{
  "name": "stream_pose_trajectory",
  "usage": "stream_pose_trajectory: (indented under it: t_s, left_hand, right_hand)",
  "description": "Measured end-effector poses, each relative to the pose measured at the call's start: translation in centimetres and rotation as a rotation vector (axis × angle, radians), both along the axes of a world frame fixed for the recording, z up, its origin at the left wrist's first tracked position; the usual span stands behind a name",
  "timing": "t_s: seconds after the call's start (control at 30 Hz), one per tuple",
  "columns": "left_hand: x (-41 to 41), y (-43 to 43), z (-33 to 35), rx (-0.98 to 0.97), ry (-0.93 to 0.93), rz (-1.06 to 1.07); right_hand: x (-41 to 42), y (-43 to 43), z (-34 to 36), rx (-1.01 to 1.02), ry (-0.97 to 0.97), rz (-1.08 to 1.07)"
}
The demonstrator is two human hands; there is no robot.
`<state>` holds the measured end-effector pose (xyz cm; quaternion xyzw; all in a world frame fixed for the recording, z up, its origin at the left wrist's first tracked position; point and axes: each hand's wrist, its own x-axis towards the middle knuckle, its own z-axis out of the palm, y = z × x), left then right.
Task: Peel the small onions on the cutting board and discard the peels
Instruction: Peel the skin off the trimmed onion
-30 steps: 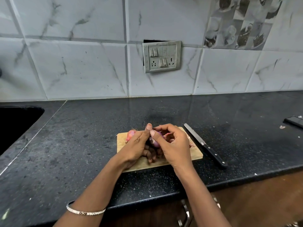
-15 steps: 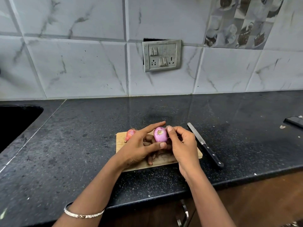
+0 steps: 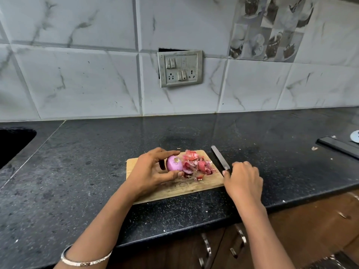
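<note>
Black speckled stone forms the counter (image 3: 77, 171), with a wooden cutting board (image 3: 186, 188) lying near its front edge. The left hand (image 3: 149, 171) is over the board's left half. The right hand (image 3: 243, 179) curls its fingers over the handle of a knife (image 3: 219, 158), which lies on the counter just beside the board's right edge. Reddish peels (image 3: 196, 162) are heaped on the board. Touching them, a peeled purple onion (image 3: 174, 163) is gripped between the left thumb and fingers.
</note>
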<state>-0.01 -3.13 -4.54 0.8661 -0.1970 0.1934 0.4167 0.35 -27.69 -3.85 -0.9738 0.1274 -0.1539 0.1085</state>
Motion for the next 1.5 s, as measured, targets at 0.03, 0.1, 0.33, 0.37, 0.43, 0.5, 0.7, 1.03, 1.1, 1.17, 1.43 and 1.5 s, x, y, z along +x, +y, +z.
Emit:
stream_pose_trajectory:
  t_s: [0.03,0.1,0.33,0.37,0.43,0.5,0.7,1.03,1.1,1.17,1.43,1.5]
  left_hand:
    - [0.0,-0.1,0.0,-0.003,0.018,-0.015]
    - [0.0,-0.2,-0.1,-0.019,0.050,-0.018]
    - [0.0,-0.1,-0.2,-0.029,0.067,0.046]
    - [-0.1,-0.2,-0.1,-0.019,0.078,0.036]
    - [-0.3,-0.3,0.2,-0.030,0.111,0.012]
    - [-0.3,-0.3,0.2,-0.071,0.167,-0.008]
    - [0.0,0.0,-0.3,-0.068,0.219,-0.004]
    - [-0.1,0.0,-0.1,-0.147,0.202,0.084]
    - [-0.2,0.0,0.0,-0.162,0.189,0.064]
    - [-0.2,0.0,-0.1,-0.161,0.184,0.062]
    - [-0.1,0.1,-0.1,-0.160,0.126,0.072]
    - [-0.1,0.1,-0.2,-0.142,0.105,0.070]
  right_hand:
    - [0.2,0.0,-0.1,-0.017,0.002,0.002]
    - [0.6,-0.1,-0.4,-0.030,0.010,0.003]
    - [-1.2,0.1,0.6,0.292,-0.159,0.147]
    - [-1.9,0.4,0.8,0.357,-0.167,0.248]
    - [-3.3,1.4,0.9,0.500,-0.162,0.450]
    - [-4.2,2.5,0.6,0.576,-0.161,0.569]
    - [-4.5,4.2,-1.2,0.512,-0.191,0.630]
    - [-6.3,6.2,-1.0,0.356,-0.127,0.562]
    - [-6.7,6.6,-1.0,0.352,-0.125,0.577]
    - [-6.9,6.9,-1.0,0.341,-0.108,0.568]
    - [-7.2,7.7,-0.8,0.318,-0.050,0.538]
    - [-7.3,7.8,-0.8,0.317,-0.043,0.528]
